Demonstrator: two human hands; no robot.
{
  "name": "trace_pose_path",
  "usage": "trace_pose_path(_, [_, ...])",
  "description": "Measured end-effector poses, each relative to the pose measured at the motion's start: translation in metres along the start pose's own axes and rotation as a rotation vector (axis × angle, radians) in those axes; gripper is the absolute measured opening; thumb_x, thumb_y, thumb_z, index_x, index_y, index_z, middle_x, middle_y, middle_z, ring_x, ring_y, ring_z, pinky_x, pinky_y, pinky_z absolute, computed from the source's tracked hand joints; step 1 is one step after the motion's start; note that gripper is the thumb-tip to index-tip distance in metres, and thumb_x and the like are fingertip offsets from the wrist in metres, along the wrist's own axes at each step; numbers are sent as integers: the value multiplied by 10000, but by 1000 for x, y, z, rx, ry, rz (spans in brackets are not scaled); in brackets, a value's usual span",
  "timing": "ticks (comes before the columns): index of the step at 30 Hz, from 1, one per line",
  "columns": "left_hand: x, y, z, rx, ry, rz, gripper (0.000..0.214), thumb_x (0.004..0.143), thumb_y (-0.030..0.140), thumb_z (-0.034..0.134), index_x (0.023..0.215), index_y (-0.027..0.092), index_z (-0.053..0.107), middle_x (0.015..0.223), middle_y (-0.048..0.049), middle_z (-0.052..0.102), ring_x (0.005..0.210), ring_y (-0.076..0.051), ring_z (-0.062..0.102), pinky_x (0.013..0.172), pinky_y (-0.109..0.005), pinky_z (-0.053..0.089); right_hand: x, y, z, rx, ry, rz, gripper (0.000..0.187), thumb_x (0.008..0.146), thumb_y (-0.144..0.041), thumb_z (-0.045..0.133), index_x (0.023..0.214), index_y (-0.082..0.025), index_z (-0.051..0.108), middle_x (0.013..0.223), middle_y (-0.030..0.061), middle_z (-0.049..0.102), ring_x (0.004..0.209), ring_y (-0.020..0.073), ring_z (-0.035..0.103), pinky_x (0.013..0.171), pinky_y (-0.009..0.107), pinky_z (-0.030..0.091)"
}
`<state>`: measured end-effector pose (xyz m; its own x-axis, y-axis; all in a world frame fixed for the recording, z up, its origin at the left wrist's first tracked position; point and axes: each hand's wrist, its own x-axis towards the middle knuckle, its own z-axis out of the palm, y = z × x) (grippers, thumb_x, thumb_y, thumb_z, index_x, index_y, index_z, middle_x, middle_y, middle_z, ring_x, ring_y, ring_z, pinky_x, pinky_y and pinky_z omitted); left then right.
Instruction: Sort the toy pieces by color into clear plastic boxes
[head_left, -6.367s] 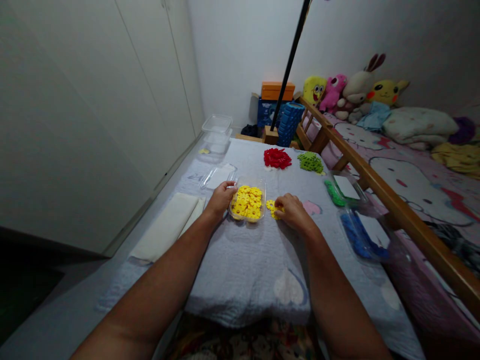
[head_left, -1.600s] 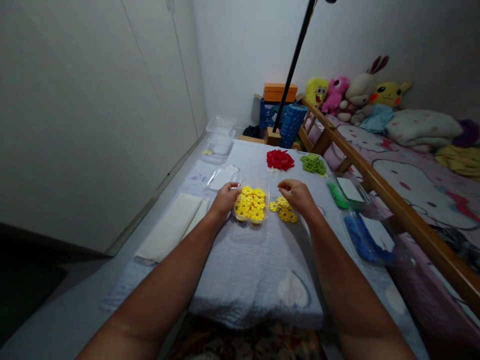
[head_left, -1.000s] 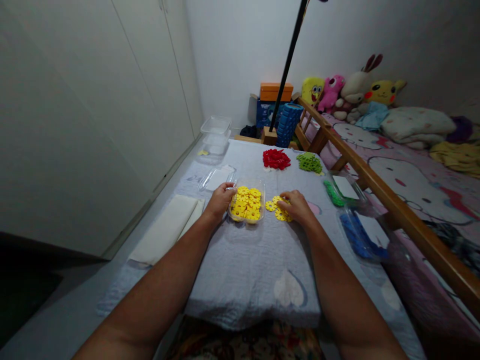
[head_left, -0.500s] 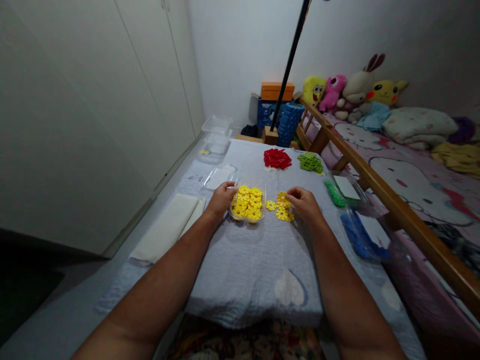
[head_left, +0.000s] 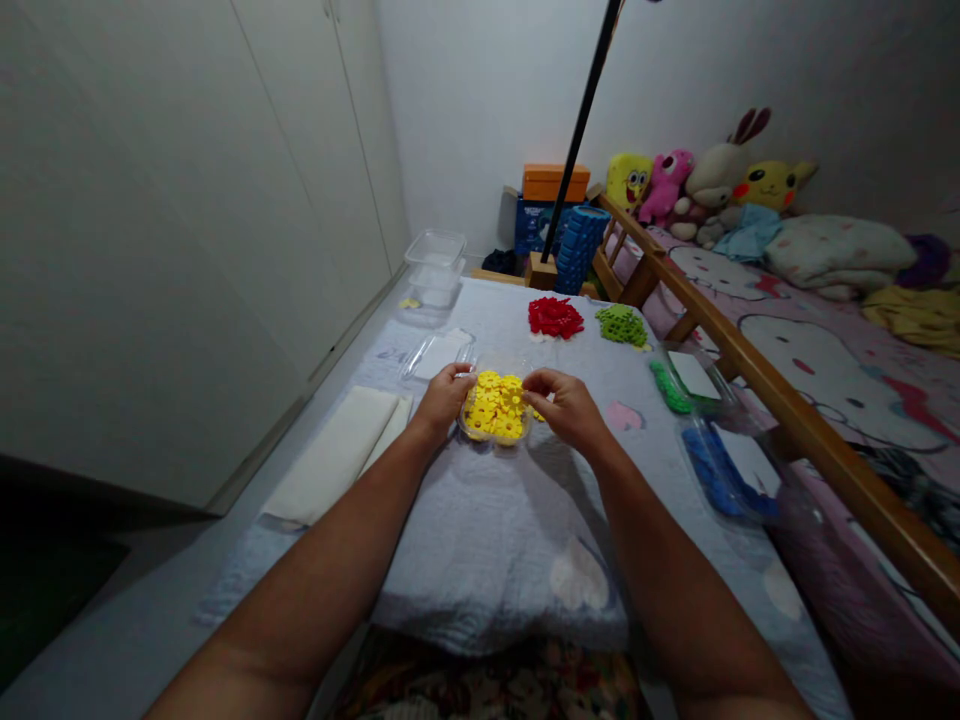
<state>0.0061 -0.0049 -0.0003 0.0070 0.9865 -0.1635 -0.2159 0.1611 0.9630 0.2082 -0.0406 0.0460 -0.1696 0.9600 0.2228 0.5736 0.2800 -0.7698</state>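
At the near edge, the patterned clothing (head_left: 487, 685) was cut off by the frame, and both forearms ran out of view below. The surface (head_left: 495, 540) lay under a pale cloth, with a folded white cloth (head_left: 337, 450) on its left.

Near the middle stood the clear container (head_left: 499, 443), filled with yellow pieces (head_left: 484, 405). The left hand (head_left: 445, 398) gripped its left rim, fingers closed on the edge, just as half a second earlier. The right hand (head_left: 559, 405) had changed place: it had moved left from the loose pieces to the container's right rim. Its fingers were pinched narrow, with a single yellow piece (head_left: 514, 397) at their tips, over the container. The hand now covered most of the loose pieces on the right; only a sliver of yellow showed beneath it. A pink heart print (head_left: 624, 415), hidden by that hand before, was visible again.

On the right, the blue container (head_left: 701, 470) and the green container (head_left: 670, 388) were unmoved, their contents partly masked by white labels. Farther off lay a red pile (head_left: 555, 317) and a light green pile (head_left: 621, 324), individual shapes hard to make out.
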Motion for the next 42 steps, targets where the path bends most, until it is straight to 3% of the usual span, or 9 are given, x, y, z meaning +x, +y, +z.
trace_pose_path(5, [2, -2, -1, -29, -15, 3, 439, 631, 319, 725, 1029, 178, 604, 725, 4, 676, 615, -164, 636, 599, -269, 502, 6, -11, 17, -232, -75, -15, 129, 834, -139, 670, 922, -212, 730, 907, 27, 750, 833, 178, 636, 803, 300, 448])
trace_pose_path(13, [2, -2, -2, -19, -17, 0, 403, 650, 306, 716, 1016, 182, 604, 701, 17, 654, 567, -139, 598, 564, -246, 459, 8, -25, 36, -405, -181, -3, 186, 867, -145, 673, 1013, -236, 745, 1002, 38, 791, 972, 224, 670, 935, 377, 410])
trace_pose_path(17, [1, -1, 0, -29, -16, -11, 411, 651, 298, 704, 1030, 184, 592, 721, 5, 674, 593, -157, 625, 589, -266, 490, 9, -18, 26, -368, -114, -7, 170, 879, -168, 662, 1006, -238, 751, 1008, 47, 784, 978, 226, 667, 931, 377, 433])
trace_pose_path(24, [2, -2, 0, -8, 2, -16, 419, 637, 323, 716, 1017, 185, 604, 742, -3, 682, 631, -166, 638, 600, -269, 490, 12, 24, -30, -290, 95, 80, 142, 882, -200, 628, 954, -190, 750, 938, 57, 768, 841, 196, 664, 813, 316, 478])
trace_pose_path(28, [2, -1, 0, -8, 12, -5, 411, 634, 320, 721, 1004, 184, 605, 743, -3, 686, 645, -169, 643, 600, -267, 494, 6, 53, -50, -435, 25, 218, 168, 856, -191, 646, 970, -180, 770, 985, 82, 777, 860, 202, 679, 811, 308, 482])
trace_pose_path(31, [0, 0, 1, -5, 7, -8, 417, 637, 328, 728, 1007, 185, 599, 738, -3, 686, 637, -172, 643, 603, -276, 504, 1, 67, -47, -541, -59, 252, 212, 859, -204, 653, 1024, -184, 784, 1073, 105, 776, 974, 226, 689, 871, 313, 481])
trace_pose_path(35, [-1, 1, 1, 8, 5, -7, 424, 636, 335, 712, 1015, 183, 596, 749, -2, 690, 644, -172, 648, 618, -282, 517, -5, 72, -34, -693, -68, 285, 312, 882, -244, 633, 1155, -181, 772, 1198, 154, 737, 1105, 275, 655, 921, 340, 463])
trace_pose_path(42, [-1, 1, 1, 16, 6, -12, 451, 627, 352, 707, 1030, 182, 597, 780, 0, 693, 659, -166, 646, 639, -284, 518, -5, 74, -26, -715, -59, 336, 344, 860, -255, 660, 1186, -184, 742, 1178, 140, 704, 1104, 258, 626, 904, 308, 448])
